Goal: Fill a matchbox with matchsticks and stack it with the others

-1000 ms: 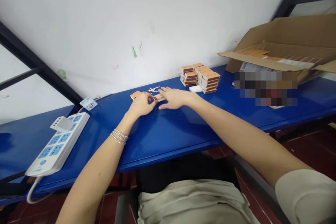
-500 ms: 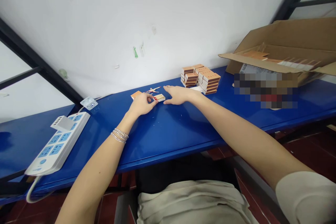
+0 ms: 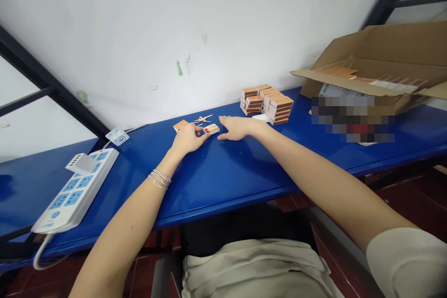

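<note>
A small matchbox tray (image 3: 212, 128) with red-tipped matches lies on the blue table (image 3: 216, 172). My left hand (image 3: 188, 138) grips its left end between thumb and fingers. Just right of the tray is my right hand (image 3: 234, 128), fingers apart and holding nothing. Several loose matches (image 3: 203, 119) lie behind the tray. Partly behind my left hand is an orange matchbox cover (image 3: 180, 125). Stacked orange matchboxes (image 3: 279, 102) stand to the right, with a white piece (image 3: 261, 117) in front of them.
A white power strip (image 3: 78, 191) and a small white device (image 3: 118, 137) lie at the left. An open cardboard box (image 3: 387, 46) stands at the right, behind a blurred patch. The white wall (image 3: 139, 32) rises behind the table.
The fingers of my right hand have drawn in slightly. My left hand keeps its grip on the tray.
</note>
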`<state>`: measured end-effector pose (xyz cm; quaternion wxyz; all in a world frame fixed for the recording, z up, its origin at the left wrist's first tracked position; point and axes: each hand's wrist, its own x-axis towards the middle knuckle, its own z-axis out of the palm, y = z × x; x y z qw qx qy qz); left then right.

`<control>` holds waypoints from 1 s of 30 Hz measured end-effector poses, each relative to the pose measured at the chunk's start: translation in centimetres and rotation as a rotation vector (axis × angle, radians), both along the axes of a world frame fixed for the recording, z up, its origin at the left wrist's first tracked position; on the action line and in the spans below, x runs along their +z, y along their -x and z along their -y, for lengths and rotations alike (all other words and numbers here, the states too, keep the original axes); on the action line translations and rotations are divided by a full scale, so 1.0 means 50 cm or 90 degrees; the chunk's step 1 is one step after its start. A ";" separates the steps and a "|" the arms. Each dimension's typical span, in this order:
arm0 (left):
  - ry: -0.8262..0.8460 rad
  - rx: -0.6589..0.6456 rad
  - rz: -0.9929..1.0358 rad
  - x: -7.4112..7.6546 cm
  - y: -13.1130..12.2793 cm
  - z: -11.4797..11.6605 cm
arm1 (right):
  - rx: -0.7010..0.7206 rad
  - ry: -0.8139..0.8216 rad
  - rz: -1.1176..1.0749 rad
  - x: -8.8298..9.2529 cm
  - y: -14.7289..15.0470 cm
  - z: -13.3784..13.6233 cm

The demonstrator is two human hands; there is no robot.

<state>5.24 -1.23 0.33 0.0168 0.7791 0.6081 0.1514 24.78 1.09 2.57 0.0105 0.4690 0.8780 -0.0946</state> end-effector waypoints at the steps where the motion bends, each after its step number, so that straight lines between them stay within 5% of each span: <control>1: 0.003 0.001 -0.006 -0.001 0.000 -0.001 | 0.001 0.001 0.003 0.000 0.000 0.000; 30: 0.008 -0.037 -0.002 -0.011 -0.001 -0.003 | 0.011 0.083 0.002 -0.020 0.024 0.019</control>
